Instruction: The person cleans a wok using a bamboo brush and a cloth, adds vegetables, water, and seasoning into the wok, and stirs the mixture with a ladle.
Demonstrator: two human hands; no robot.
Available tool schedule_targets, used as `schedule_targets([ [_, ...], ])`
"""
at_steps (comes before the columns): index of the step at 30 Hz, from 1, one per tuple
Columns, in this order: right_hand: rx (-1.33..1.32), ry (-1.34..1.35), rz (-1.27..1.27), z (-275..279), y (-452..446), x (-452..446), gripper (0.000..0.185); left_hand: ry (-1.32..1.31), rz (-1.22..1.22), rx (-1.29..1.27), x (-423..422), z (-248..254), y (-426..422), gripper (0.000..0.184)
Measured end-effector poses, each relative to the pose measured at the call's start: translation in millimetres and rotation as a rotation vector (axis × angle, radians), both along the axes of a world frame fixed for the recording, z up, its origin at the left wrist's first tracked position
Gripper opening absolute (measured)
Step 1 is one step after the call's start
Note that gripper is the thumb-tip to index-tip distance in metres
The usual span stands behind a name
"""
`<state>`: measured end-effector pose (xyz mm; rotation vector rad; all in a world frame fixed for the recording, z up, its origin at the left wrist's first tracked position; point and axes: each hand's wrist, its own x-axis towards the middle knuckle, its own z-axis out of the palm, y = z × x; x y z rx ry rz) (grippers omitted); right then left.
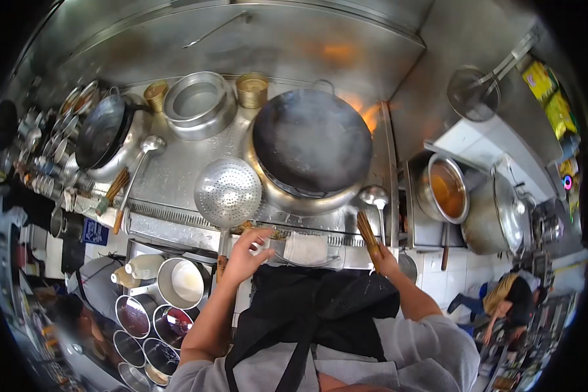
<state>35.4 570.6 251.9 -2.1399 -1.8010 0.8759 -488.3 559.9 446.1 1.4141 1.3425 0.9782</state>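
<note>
My right hand (387, 262) is closed round the lower end of a bamboo wok brush (367, 234), whose bristles point up toward the stove edge. My left hand (247, 253) hangs empty over the front edge of the stove, fingers apart and slightly curled, close to the handle of a perforated skimmer (228, 191). A folded white cloth (306, 249) lies between my hands at the front edge. Ahead, a large black wok (312, 142) sits on its burner ring, steam rising from it and flames behind its right side. A ladle (374, 196) rests right of the wok.
Metal pots (199, 104), tins (251, 89), another ladle (152, 144) and a second wok (101, 130) stand on the left. To the right are a pot of brown liquid (445, 189) and a lidded pot (493, 215). Sauce containers (134, 315) sit lower left. Another person (503, 297) is lower right.
</note>
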Motion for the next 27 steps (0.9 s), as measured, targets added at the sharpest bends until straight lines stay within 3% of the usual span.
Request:
schedule_targets([
  [2,-0.186,0.070,-0.164,59.4,1.7,-32.2,0.068,-0.062,-0.401,0.350,7.6,80.3,-11.2,0.030],
  [3,-0.155,0.065,-0.123,44.6,3.8,-25.4,0.067,-0.143,-0.568,0.413,19.1,115.7,-19.4,0.026],
  [4,-0.033,-0.041,0.044,-16.0,10.9,2.1,0.069,-0.224,-0.724,0.472,34.0,143.5,-27.2,0.023],
  [6,0.028,0.072,0.127,-43.5,21.6,7.0,0.073,-0.341,-0.933,0.561,73.1,175.1,-34.4,0.022],
  [7,0.027,0.086,0.137,-36.4,27.4,3.3,0.073,-0.327,-0.926,0.554,90.2,177.7,-37.6,0.022],
  [9,-0.307,0.257,0.138,12.2,43.2,-4.9,0.079,-0.342,-0.957,0.569,120.6,179.2,-45.3,0.018],
  [10,-0.310,0.260,0.161,39.3,49.7,-2.6,0.079,-0.329,-0.936,0.567,132.5,179.6,-46.2,0.018],
  [12,-0.557,0.244,0.210,77.4,69.7,-1.6,0.077,-0.405,-0.966,0.486,150.8,179.5,-47.6,0.016],
  [14,-0.406,0.378,0.251,59.1,88.0,15.0,0.074,-0.481,-1.040,0.431,169.7,180.9,-47.3,0.016],
  [19,-0.365,0.580,0.325,97.5,130.8,-14.8,0.066,-0.563,-1.005,0.368,198.7,168.9,-75.2,0.013],
  [27,-0.393,0.623,0.774,160.0,132.9,-155.7,0.061,-0.329,-0.437,0.511,176.1,187.2,-204.1,0.008],
])
